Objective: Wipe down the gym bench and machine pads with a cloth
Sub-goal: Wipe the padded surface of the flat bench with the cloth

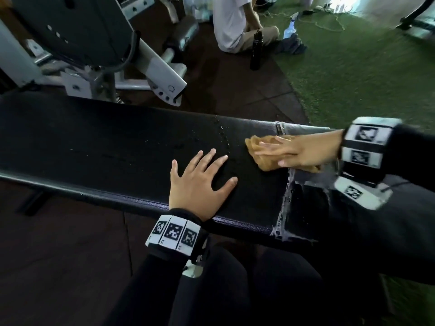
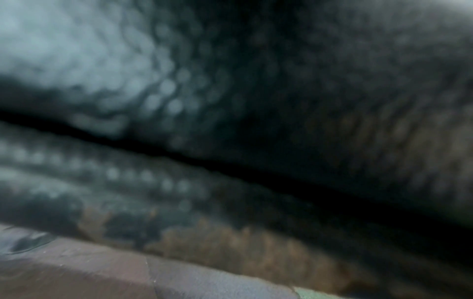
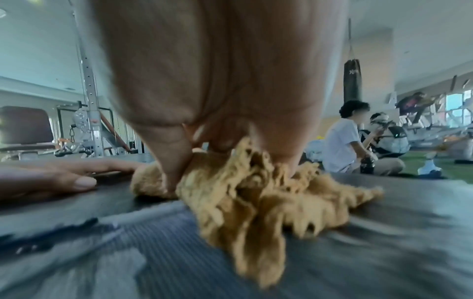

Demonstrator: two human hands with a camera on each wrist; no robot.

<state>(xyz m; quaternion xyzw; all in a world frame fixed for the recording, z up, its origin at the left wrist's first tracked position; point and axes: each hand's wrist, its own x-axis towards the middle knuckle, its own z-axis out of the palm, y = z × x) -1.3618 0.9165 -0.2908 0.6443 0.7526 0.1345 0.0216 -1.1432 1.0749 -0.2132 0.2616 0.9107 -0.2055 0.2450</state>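
A long black padded bench [image 1: 106, 147] crosses the head view, with water drops near its middle and a worn grey patch [image 1: 303, 135] at its right end. My right hand [image 1: 294, 150] lies flat with straight fingers on a tan cloth [image 1: 263, 161], pressing it against the pad at the edge of that patch. In the right wrist view the cloth [image 3: 256, 202] bunches under my palm [image 3: 217, 70]. My left hand [image 1: 200, 182] rests spread flat on the bench, just left of the cloth. The left wrist view shows only blurred dark bench material [image 2: 230, 101].
A grey and white weight machine [image 1: 94, 43] stands just behind the bench on the left. A person in a white shirt [image 1: 233, 22] sits on the floor beyond, with a black bottle [image 1: 256, 50] beside them. Green turf [image 1: 364, 74] covers the floor at right.
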